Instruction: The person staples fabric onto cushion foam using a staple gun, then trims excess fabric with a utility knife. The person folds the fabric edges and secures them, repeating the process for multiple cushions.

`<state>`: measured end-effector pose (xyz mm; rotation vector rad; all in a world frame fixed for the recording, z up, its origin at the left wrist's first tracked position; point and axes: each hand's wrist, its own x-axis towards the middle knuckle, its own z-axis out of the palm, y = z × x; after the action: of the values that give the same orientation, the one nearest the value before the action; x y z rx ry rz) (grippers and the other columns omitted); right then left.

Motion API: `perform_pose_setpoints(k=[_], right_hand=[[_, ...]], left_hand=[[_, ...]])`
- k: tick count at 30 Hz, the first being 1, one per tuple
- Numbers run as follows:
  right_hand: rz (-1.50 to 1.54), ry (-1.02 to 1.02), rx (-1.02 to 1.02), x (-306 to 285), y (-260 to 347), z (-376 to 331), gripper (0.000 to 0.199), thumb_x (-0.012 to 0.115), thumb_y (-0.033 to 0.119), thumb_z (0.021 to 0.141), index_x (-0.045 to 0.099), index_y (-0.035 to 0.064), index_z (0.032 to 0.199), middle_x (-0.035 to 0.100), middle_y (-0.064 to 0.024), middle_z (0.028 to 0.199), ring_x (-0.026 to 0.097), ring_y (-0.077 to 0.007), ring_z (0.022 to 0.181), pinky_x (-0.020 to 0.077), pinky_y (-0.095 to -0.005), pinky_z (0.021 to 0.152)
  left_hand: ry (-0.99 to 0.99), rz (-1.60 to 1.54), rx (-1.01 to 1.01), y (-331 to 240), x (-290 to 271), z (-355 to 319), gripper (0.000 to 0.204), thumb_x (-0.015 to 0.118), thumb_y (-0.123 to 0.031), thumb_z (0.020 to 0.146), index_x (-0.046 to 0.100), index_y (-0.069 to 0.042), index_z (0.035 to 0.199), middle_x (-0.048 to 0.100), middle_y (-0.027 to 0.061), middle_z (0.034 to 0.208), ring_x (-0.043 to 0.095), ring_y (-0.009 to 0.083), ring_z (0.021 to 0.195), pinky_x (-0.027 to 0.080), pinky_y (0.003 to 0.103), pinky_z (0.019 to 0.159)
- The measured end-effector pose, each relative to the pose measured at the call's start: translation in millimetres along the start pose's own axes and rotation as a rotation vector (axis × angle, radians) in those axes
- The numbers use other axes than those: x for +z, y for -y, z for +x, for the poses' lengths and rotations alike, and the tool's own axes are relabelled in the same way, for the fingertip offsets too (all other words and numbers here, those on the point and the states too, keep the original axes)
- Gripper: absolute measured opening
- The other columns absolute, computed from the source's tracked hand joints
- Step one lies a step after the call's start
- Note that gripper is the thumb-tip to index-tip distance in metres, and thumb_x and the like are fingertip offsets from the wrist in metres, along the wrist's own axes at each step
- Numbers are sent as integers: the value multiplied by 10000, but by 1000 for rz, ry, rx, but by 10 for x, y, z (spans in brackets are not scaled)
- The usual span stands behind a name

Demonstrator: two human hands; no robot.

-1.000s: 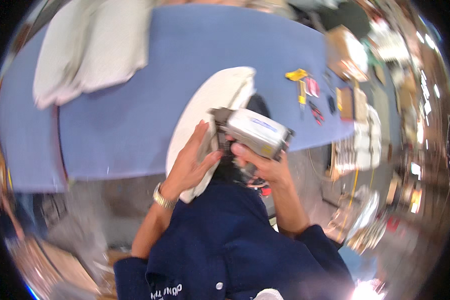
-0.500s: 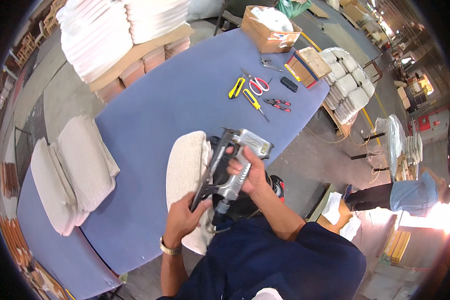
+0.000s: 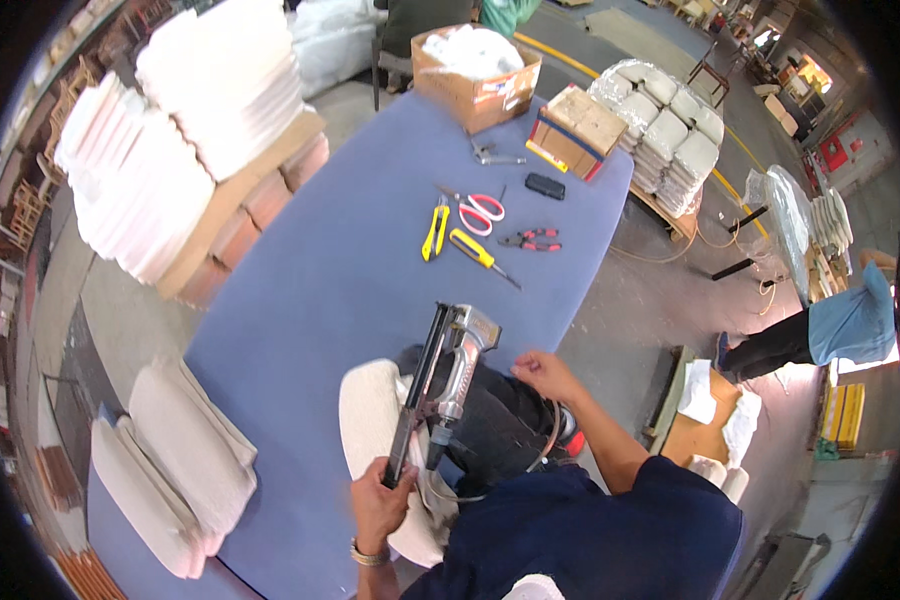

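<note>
My left hand grips a pneumatic staple gun by the lower end of its long black magazine. The gun's silver body points away from me, over the edge of an off-white padded cushion and my dark-trousered leg. From its grip end a thin air hose loops down and round to the right. My right hand is off the gun, out to its right, with the fingers curled together. Whether anything small sits in those fingers is hidden.
On the blue table lie a yellow cutter, scissors, a screwdriver and pliers. Two cartons stand beyond, including an open box. Folded cushions rest at left. A person stands at right.
My right hand has let go of the staple gun's grip and moved right. The left hand keeps hold of the magazine, and the gun has swung more upright in view. The view has shifted too.
</note>
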<state>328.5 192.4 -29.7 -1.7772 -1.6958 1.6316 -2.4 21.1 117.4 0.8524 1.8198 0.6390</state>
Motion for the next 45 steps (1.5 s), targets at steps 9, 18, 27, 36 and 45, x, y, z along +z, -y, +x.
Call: perform_pose_setpoints(k=[9,18,27,36,45], right_hand=[[1289,244,-200,532,1052,138,569,521,527,1057,581,44,1351,707,-111,1056,696,-229,936,567,-404,885],[1478,345,-526,182,1413,-772,609,544,504,1036,470,94,1479,537,-57,674,533,-199,599,469,-377,641],[1381,253,-995,-570,889,-2239,558,520,391,1031,419,47,1459,399,8,568,419,-134,489,398,-338,548],[1326,220,-723,-688,207,-2419,642,576,388,996,394,1,1475,425,-1,594,438,-143,517,408,-335,579],[1332,385,-811,-1914,-754,-1842,652,524,496,1032,434,28,1476,501,-34,642,531,-190,599,463,-370,653]], left_hand=[[94,-435,40,-251,365,112,186,740,-161,953,653,-9,1014,614,8,679,541,70,514,431,226,438],[295,-408,190,-55,414,-323,243,716,-231,993,687,2,1054,669,33,719,546,67,484,435,215,441],[708,-153,394,-381,1005,-186,288,742,-256,979,730,-9,1127,707,21,756,587,49,554,464,217,504],[849,-101,162,125,1883,-362,355,733,-317,990,719,-54,1229,679,-9,754,583,42,614,450,216,540],[557,-136,181,-652,3175,-438,379,736,-391,975,718,-23,887,601,-8,600,552,49,535,433,236,493]])
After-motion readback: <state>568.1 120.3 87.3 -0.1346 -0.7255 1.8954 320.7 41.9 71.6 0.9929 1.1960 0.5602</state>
